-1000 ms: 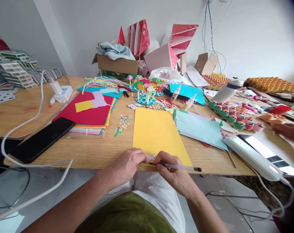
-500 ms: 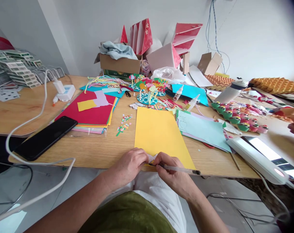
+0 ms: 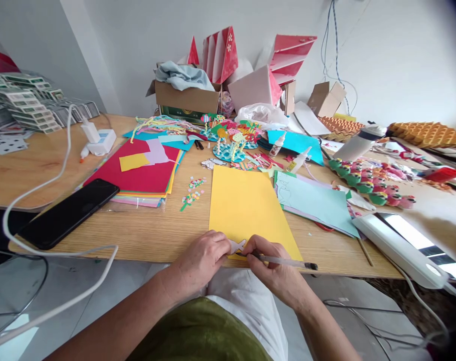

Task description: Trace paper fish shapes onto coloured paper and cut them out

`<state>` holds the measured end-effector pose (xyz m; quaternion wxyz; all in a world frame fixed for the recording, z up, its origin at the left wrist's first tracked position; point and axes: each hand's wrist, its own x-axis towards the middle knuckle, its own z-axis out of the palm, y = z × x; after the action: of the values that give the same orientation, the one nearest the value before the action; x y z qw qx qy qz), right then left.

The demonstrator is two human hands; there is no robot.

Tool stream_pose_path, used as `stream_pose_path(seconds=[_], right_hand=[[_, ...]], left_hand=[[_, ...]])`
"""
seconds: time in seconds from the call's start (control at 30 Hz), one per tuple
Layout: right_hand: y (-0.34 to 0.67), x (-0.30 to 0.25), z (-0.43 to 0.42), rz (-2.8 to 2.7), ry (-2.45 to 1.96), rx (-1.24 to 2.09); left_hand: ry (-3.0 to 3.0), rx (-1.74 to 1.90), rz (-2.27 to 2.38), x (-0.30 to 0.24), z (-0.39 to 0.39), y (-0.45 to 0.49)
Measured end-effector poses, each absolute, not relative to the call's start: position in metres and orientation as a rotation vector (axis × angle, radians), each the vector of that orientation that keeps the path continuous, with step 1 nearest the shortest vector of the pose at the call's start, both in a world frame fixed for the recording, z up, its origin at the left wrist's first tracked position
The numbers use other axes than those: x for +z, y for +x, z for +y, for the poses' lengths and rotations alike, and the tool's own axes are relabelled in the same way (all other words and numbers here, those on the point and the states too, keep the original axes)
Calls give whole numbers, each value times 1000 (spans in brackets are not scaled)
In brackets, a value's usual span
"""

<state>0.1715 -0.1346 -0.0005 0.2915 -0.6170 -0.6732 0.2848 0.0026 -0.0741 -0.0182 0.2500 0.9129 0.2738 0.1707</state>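
My left hand (image 3: 201, 259) presses a small white paper cutout (image 3: 236, 245) down on the near end of a yellow paper sheet (image 3: 246, 205), fingers curled on it. My right hand (image 3: 272, 265) is closed on a thin clear pen (image 3: 288, 261), its tip at the cutout's right edge. Both hands sit at the wooden table's (image 3: 156, 230) front edge, above my lap.
A black phone (image 3: 68, 213) and white cable (image 3: 43, 190) lie at left beside a stack of coloured paper (image 3: 141, 175). Light blue sheets (image 3: 314, 200), glue bottles (image 3: 298, 159), paper flowers (image 3: 231, 138), a white lamp bar (image 3: 397, 248) and cardboard boxes (image 3: 186, 98) fill the right and back.
My hands stay on the cutout and pen with only slight shifts. Another person's hand at the far right edge has withdrawn out of view.
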Motion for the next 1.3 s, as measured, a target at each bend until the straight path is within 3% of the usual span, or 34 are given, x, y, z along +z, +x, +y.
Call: stream_pose_path(seconds=[1.3], right_hand=[[183,2,-142,-1705,-1763,725]], left_hand=[[2458,427,747,-17,-73,4]])
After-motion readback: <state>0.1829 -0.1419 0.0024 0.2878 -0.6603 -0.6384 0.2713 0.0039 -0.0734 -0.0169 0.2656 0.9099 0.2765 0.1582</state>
